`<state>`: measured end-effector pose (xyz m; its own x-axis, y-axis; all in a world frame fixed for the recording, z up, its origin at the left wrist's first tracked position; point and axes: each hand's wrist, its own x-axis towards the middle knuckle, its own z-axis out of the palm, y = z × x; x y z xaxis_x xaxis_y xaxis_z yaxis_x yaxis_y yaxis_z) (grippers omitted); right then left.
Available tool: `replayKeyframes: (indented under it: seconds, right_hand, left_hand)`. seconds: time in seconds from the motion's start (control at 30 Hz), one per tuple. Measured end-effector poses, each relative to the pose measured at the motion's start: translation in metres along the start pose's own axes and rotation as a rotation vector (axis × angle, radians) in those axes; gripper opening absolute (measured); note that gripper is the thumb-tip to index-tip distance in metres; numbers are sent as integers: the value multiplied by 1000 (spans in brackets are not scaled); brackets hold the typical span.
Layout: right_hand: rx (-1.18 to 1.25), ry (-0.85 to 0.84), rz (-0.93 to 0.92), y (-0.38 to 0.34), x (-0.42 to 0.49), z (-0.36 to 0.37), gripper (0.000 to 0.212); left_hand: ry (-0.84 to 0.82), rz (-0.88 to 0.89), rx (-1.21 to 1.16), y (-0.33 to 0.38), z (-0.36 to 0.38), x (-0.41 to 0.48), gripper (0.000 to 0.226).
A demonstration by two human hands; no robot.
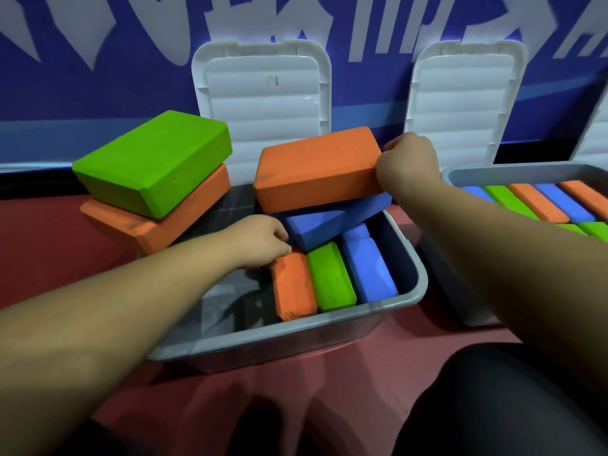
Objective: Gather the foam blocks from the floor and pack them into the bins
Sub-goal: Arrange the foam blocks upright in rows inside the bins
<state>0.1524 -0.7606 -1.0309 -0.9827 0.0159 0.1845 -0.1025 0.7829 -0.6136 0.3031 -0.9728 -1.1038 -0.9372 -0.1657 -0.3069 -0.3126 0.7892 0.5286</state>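
The fingers (391,147) of our right hand (409,159) are curled tight round the right end of a large orange foam block (316,169) in the middle of the frame, holding it. It lies flat on a tilted blue foam block (329,222), which leans into the grey plastic bin (263,337). The fingers (279,240) of our left hand (263,240) are bent closely over the far end of a narrow-standing orange foam block (292,284) and seem to hold it steady, close by the tilted blue foam block's corner. That block begins a row on edge with a green foam block (330,278) and a blue foam block (368,264) against the bin's right wall. To do this step well, we judge we should lift the large orange foam block clear and straighten the tilted blue foam block first. Then we can turn each piece on edge and press it snug against the row, so the bare left half of the bin fills evenly. The foam will likely give under a firm squeeze. At the left of the frame a bright green foam block (151,162) sits stacked on another orange foam block (154,225) at the bin's left rim, not yet packed. At the right edge a second grey bin (493,174) holds rows of blocks. Two white plastic lids (263,103) lean on the blue wall behind, above the red floor (49,241).
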Motion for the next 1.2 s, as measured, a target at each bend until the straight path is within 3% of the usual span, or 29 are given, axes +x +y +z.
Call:
replayKeyframes:
  seconds: [0.1, 0.23, 0.4, 0.5, 0.73, 0.9, 1.0, 1.07, 1.13, 1.2]
  right_hand:
    - [88, 79, -89, -15, -7, -4, 41]
    - [105, 111, -268, -45, -29, -5, 37]
    - [88, -34, -485, -81, -54, 20, 31]
    - [151, -172, -540, -105, -72, 41, 29]
    - [202, -392, -484, -150, -104, 85, 19]
    - [202, -608, -373, -170, -122, 113, 26]
    - [268, -733, -253, -182, -138, 121, 39]
    - [302, -820, -158, -189, -148, 126, 54]
    - [318, -880, -92, -194, -153, 132, 66]
    - [360, -888, -26, -195, -156, 139, 71]
  left_hand:
    - [63, 40, -16, 1, -13, -10, 16]
    - [170, 107, -73, 7, -32, -27, 15]
    - [344, 132, -70, 2, -66, -55, 21]
    - [531, 115, -8, -15, -92, -74, 20]
    - [832, -109, -44, -82, -132, -99, 16]
    - [929, -299, -138, -128, -141, -97, 43]
    - [850, -428, -219, -149, -144, -92, 78]
    - [757, -395, -329, -165, -144, -85, 90]
    - [680, -283, -462, -176, -143, -82, 84]
    - [658, -191, -534, -184, -138, -78, 62]
